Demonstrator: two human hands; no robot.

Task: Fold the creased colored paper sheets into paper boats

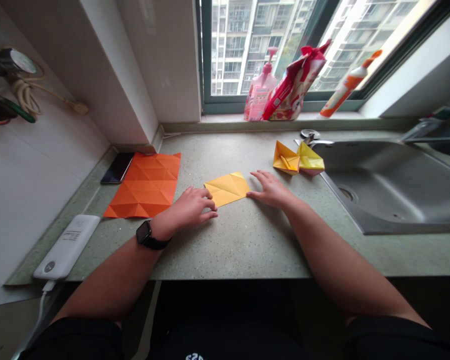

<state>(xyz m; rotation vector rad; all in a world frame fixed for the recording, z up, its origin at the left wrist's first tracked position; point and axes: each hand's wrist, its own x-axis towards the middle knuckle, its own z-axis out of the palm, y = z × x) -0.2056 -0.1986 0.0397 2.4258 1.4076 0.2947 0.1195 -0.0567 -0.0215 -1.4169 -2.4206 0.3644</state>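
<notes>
A folded sheet of yellow origami paper [227, 189] lies flat on the speckled stone countertop [247, 250], with creases showing across it. My left hand [189, 209] rests palm down at its lower left edge, fingertips against the paper. My right hand [270, 190] lies flat at its right corner, with the fingers spread. Neither hand grips the sheet. Beyond my right hand sit two folded yellow and orange paper pieces [286, 157] [310, 159]. A creased orange paper sheet [142, 185] lies open to the left of my left hand.
A black smartphone [117, 168] and a white power bank [66, 247] with a cable lie at the left. A steel sink [393, 187] is set in the counter at the right. A pink soap bottle [260, 85], a red packet [294, 85] and an orange-and-white bottle [347, 85] stand on the window ledge.
</notes>
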